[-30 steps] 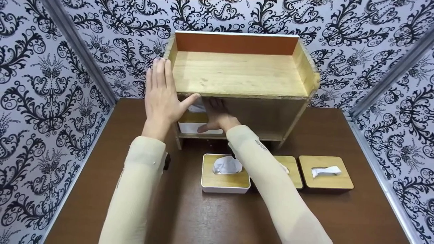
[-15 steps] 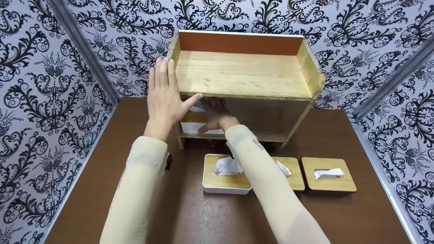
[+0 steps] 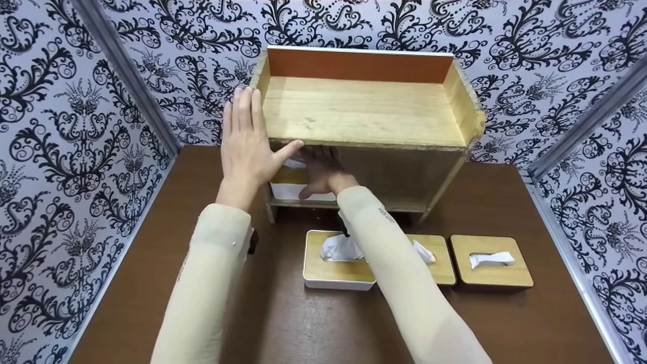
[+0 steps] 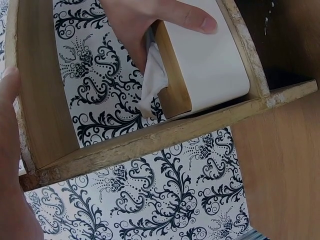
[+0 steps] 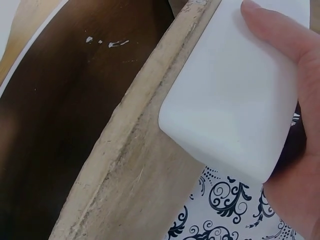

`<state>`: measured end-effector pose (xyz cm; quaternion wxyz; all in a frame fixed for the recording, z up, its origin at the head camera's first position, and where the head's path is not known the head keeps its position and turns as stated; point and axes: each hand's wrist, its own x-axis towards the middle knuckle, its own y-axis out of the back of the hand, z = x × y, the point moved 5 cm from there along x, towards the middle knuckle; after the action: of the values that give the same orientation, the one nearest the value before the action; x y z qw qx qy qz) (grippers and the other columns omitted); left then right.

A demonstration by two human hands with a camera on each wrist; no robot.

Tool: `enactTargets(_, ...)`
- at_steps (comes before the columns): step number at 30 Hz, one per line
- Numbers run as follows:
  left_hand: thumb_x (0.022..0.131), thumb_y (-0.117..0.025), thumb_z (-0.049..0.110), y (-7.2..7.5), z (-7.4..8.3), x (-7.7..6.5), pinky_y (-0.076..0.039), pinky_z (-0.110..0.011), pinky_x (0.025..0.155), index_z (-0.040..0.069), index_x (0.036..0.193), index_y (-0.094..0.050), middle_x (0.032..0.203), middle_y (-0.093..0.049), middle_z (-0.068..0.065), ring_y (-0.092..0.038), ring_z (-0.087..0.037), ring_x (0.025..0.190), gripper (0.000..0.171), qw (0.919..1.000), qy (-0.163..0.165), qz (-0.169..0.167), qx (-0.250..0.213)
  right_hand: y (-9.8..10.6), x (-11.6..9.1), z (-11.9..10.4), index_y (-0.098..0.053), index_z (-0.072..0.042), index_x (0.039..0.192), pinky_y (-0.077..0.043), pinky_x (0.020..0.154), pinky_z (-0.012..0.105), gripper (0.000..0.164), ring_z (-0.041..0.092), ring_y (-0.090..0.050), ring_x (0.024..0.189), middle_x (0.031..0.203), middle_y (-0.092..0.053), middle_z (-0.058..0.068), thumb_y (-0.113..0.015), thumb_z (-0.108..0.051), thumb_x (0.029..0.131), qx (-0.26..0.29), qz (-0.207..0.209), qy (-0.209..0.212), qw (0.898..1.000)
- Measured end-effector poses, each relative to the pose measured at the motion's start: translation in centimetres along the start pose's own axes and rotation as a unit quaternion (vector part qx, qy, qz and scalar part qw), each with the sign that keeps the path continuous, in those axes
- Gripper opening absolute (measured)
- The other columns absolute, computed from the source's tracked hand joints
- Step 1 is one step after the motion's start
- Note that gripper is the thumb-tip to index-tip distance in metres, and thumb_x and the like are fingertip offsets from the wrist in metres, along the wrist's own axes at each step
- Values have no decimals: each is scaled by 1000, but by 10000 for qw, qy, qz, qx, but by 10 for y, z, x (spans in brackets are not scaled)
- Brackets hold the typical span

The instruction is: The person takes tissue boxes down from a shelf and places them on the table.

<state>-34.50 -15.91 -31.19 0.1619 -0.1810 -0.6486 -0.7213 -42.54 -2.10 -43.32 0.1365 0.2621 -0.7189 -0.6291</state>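
Note:
A small wooden shelf [image 3: 359, 111] stands on the brown table. Flat along its left side lies my left hand [image 3: 246, 151], fingers straight and thumb over the front edge. Inside, at the left end of the lower compartment, is a white tissue box [image 4: 210, 60] with a wooden top and a tissue sticking out. My right hand [image 3: 323, 172] reaches into that compartment and presses against the box's right end with extended fingers. Its thumb [image 5: 275, 30] lies across the white front face. The shelf's upper board partly hides this hand's fingers in the head view.
In front of the shelf stands another white tissue box [image 3: 339, 270]. Beside it are a wooden-topped tissue box [image 3: 434, 253], partly behind my right sleeve, and a dark-sided one [image 3: 493, 260]. Patterned walls enclose the table [image 3: 283, 328] at the back and sides.
The head view has shifted slightly, so the scene sits a little farther right in it. Both hands and the boxes keep their places relative to the shelf.

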Motion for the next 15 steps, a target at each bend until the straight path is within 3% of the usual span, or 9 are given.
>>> enactTargets(7,78,-34,89,0,-1,0,7,-40,125,5,156,5,165,2,-15,2,-29,154,121,10000,-5,4,40,-4,4,1,-2,-26,158,-8,122,57,133,37,-10,150,163,-16,9,-84,-61,59,-73,132,-62,9999)
enactTargets(15,78,-35,88,0,1,0,7,-40,126,5,156,3,165,-1,-15,2,-29,154,121,10000,-39,86,-29,-3,0,1,0,-29,158,-7,122,56,130,36,-6,151,164,-13,7,-83,-59,62,-6,208,-14,9998)
